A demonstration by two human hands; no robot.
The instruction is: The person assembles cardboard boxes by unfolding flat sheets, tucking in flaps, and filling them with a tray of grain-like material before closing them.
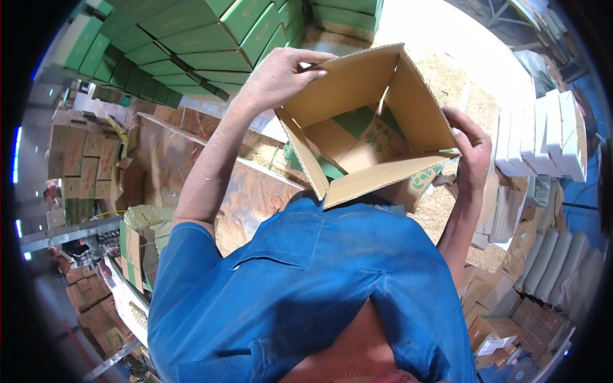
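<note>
An open-topped cardboard box (pixel 348 92) is held up in front of my chest, its mouth tilted toward me. Its inner walls are plain brown; green printed shapes show on the folded panels at the bottom. My left hand (pixel 281 76) grips the far left rim, with the thumb on the inner side and the fingers along the upper edge. On the opposite side, my right hand (pixel 471 143) is closed around the right edge near a corner, where part of its grip is hidden behind the cardboard. The box's underside is hidden.
Green boxes (pixel 191 38) are stacked high at the far left. White cartons (pixel 543 134) stand in a row at the right, with grey sacks (pixel 552 265) nearer. Brown cartons (pixel 86 156) are piled at the left. Loose tan grains (pixel 447 76) cover the surface beyond the box.
</note>
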